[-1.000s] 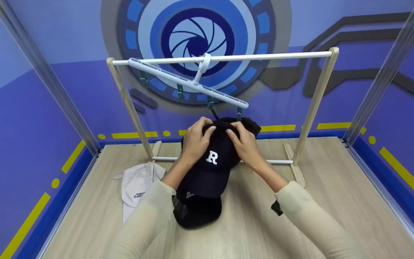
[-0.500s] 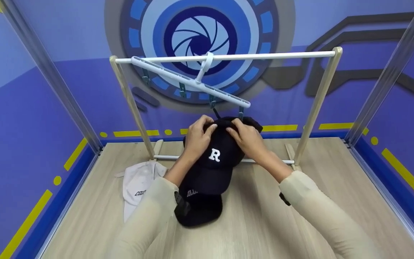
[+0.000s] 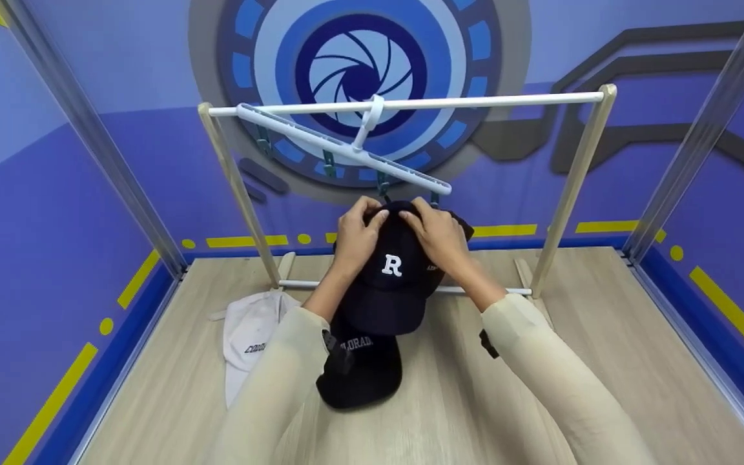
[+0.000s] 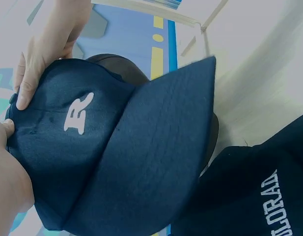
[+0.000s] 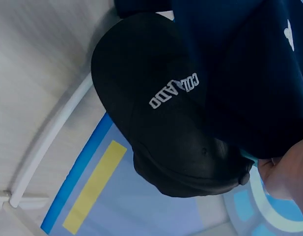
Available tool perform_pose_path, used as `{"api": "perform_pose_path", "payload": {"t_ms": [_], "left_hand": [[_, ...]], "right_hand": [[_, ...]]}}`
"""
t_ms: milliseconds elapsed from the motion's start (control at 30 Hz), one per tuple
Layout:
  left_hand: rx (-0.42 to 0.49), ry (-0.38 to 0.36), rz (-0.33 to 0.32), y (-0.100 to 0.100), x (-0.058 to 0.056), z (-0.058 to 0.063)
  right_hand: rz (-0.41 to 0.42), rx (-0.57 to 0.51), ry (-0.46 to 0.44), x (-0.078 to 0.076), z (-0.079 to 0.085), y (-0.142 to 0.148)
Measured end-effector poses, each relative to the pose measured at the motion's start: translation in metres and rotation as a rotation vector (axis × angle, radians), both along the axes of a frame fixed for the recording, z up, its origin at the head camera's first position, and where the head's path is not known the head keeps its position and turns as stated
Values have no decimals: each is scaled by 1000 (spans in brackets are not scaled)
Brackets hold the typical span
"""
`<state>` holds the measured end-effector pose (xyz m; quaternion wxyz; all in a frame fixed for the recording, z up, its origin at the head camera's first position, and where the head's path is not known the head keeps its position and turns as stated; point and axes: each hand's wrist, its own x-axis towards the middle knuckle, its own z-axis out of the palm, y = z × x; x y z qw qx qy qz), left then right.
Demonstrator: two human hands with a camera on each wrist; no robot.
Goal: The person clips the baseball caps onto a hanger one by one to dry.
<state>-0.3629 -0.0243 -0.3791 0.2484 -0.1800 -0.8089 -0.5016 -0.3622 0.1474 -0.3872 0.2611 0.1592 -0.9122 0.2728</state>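
Note:
Both hands hold a navy baseball cap (image 3: 388,307) with a white R, upright, brim toward me. My left hand (image 3: 356,236) pinches the top of its crown on the left side. On the other side, my right hand (image 3: 442,239) pinches the crown, thumb in front. Just above is a white hanger (image 3: 307,137) with several dark green clips (image 3: 329,163), tilted down to the right. Behind the navy cap, a black cap (image 5: 156,132) lettered COLORADO hangs under the hanger's right end. In the left wrist view the navy cap's brim (image 4: 151,132) covers much of what lies behind.
The hanger hooks over the white top bar (image 3: 507,101) of a wooden rack. Another black lettered cap (image 3: 362,381) lies on the table below my hands. A pale cap (image 3: 243,323) lies left of it, partly behind my left sleeve. A patterned wall stands behind the rack.
Both hands have raised the navy cap slightly toward the hanger's clips. More lettering on the black cap lying on the table now shows beneath the brim.

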Motion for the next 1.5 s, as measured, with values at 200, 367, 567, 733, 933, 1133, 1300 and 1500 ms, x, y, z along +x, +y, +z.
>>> {"api": "perform_pose_path", "payload": {"t_ms": [200, 367, 567, 733, 933, 1133, 1300, 1500], "left_hand": [[-41, -46, -3, 0, -2, 0], [-86, -81, -4, 2, -5, 3], [39, -137, -13, 4, -11, 12], [57, -166, -3, 7, -21, 24], [89, -181, -25, 13, -27, 28], [151, -122, 22, 15, -29, 30], [156, -82, 28, 16, -27, 32], [197, -89, 57, 14, -26, 34]], "right_hand": [[19, -52, -21, -1, -2, -1], [31, -103, -27, -1, -4, -2], [41, -102, -6, -1, -5, -2], [55, -104, 4, 1, -3, -2], [65, -97, 3, 2, -3, -3], [75, -99, -19, 4, -6, -6], [91, -104, -22, 6, -9, -5], [109, -112, -28, 8, -17, -4]]}}
